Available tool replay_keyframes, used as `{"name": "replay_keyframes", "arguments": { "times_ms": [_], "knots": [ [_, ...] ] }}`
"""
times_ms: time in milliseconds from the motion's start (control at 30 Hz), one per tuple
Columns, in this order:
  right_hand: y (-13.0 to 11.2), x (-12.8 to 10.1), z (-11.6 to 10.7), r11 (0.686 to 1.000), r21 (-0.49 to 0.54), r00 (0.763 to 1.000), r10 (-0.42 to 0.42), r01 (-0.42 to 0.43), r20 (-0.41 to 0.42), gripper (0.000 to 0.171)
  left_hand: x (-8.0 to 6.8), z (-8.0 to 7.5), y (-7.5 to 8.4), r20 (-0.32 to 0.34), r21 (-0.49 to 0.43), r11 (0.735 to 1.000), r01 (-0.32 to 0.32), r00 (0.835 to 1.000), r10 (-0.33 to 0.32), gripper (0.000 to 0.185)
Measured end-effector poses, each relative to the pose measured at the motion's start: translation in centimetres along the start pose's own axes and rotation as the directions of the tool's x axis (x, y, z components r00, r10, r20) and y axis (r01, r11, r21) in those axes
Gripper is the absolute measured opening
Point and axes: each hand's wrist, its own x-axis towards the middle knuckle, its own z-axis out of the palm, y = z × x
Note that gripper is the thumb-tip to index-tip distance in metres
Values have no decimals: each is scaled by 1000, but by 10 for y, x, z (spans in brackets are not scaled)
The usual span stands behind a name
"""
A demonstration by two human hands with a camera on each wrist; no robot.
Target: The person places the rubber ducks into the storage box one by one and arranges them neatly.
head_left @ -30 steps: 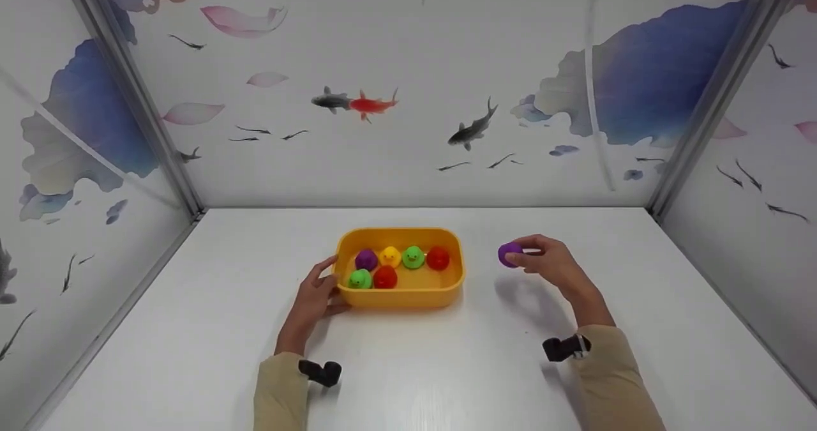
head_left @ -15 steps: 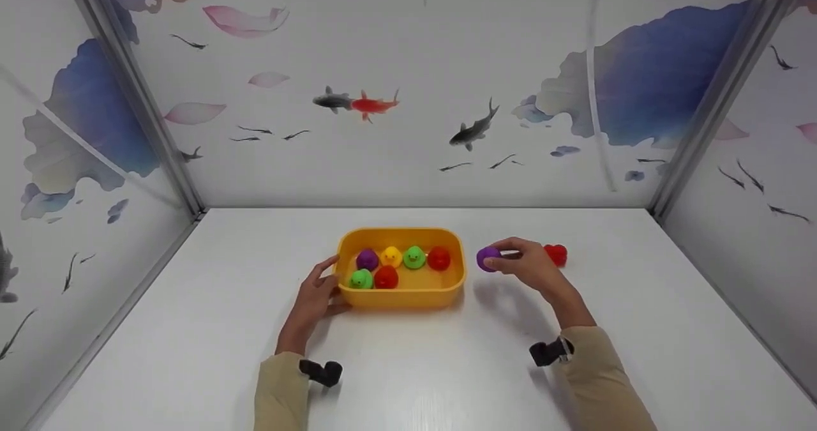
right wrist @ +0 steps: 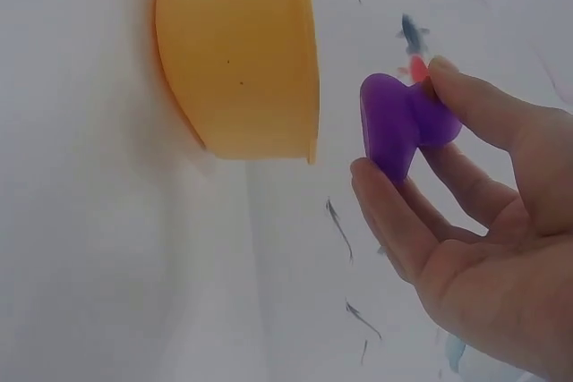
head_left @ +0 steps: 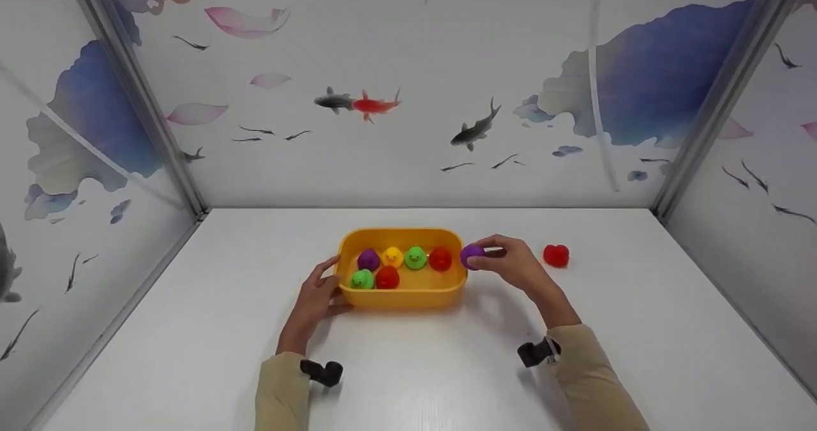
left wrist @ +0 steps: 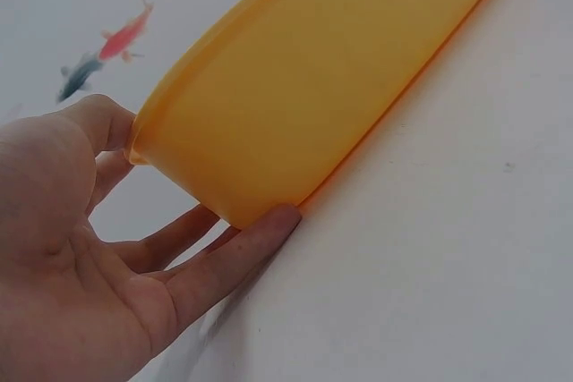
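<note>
A yellow tub (head_left: 401, 297) stands mid-table with several small toy ducks in it: purple (head_left: 368, 259), yellow (head_left: 392, 257), green (head_left: 415, 257), red (head_left: 440, 258), a second green (head_left: 362, 279) and a second red (head_left: 387, 278). My right hand (head_left: 504, 266) pinches a purple duck (head_left: 472, 255) (right wrist: 398, 123) just above the tub's right rim (right wrist: 309, 69). My left hand (head_left: 317, 290) (left wrist: 107, 257) rests with straight fingers against the tub's left end (left wrist: 269, 123). A loose red duck (head_left: 556, 255) lies on the table to the right.
The white table (head_left: 191, 329) is walled on three sides by panels printed with fish and petals (head_left: 357, 103). Metal posts (head_left: 137, 92) stand in both back corners. A black wrist camera (head_left: 322, 371) sits on each sleeve.
My right hand has carried the purple duck leftward from open table to the tub's right rim, uncovering the loose red duck behind it. The left hand has stayed against the tub.
</note>
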Motion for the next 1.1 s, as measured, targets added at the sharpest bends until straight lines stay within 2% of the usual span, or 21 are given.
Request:
{"name": "replay_keyframes", "arguments": {
  "times_ms": [233,400,733,967,1100],
  "knots": [
    [-12,13,15,1000,-13,999,-21,22,27,44,-1,-1,-1,-7,3,1000,-8,1000,8,48],
    [-17,22,24,999,-38,999,-17,18,42,41,-3,-1,-2,9,1,1000,-17,1000,17,48],
    [-24,34,46,1000,-26,993,10,-7,116,36,-3,2,-1,-4,0,1000,-8,1000,8,49],
    [-32,43,57,989,-147,987,29,-6,155,35,-1,3,0,-12,14,1000,-2,1000,2,50],
    [-36,45,64,989,-148,986,49,-25,162,35,-2,3,0,-11,6,1000,7,1000,-7,50]
  ]
}}
